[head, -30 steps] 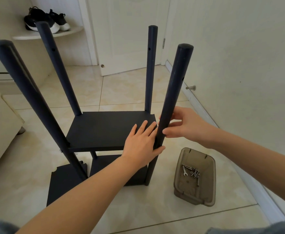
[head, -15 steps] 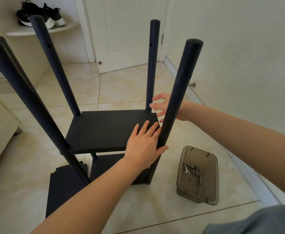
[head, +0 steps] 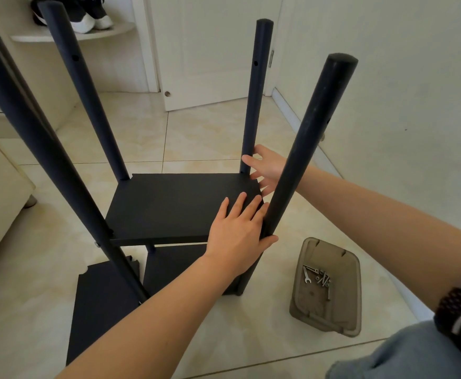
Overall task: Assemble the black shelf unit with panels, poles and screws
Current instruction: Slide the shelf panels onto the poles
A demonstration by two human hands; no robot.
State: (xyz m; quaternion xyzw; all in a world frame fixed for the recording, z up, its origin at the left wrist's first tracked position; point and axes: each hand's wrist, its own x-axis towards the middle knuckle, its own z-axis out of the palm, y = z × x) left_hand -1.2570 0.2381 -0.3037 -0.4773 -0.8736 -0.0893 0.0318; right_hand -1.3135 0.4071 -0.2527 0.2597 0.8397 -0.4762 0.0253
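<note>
On beige tile floor (head: 196, 138), door (head: 210, 50) at twelve
Left hand (head: 237, 236) flat on panel (head: 169, 206); right hand (head: 269, 168) spread at pole (head: 256, 105); tray (head: 319, 321) at four

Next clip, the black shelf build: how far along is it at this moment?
Done: four poles stand with a bottom panel and a middle panel between them. In hand: the left hand presses flat on the middle panel beside the near right pole, while the right hand touches the far right pole at the panel's corner. Left: one loose panel lies on the floor, and screws sit in the tray.
</note>
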